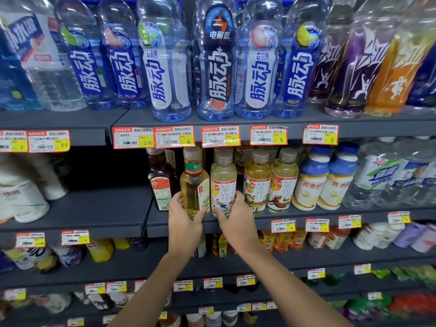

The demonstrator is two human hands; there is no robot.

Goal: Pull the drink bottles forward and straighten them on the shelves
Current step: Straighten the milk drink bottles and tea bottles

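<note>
The left hand (182, 220) grasps a yellow tea bottle (194, 185) low on its body, thumb curled across the front. The right hand (237, 219) grasps the pale tea bottle (223, 178) just beside it. Both bottles stand upright at the front edge of the flat dark grey middle shelf (113, 208), caps up and labels outward. They are smooth clear plastic with rounded shoulders.

Green-collared yellow bottle (194, 185) and white-labelled tea bottle (223, 185) stand upright at the shelf (158, 223) front.
</note>
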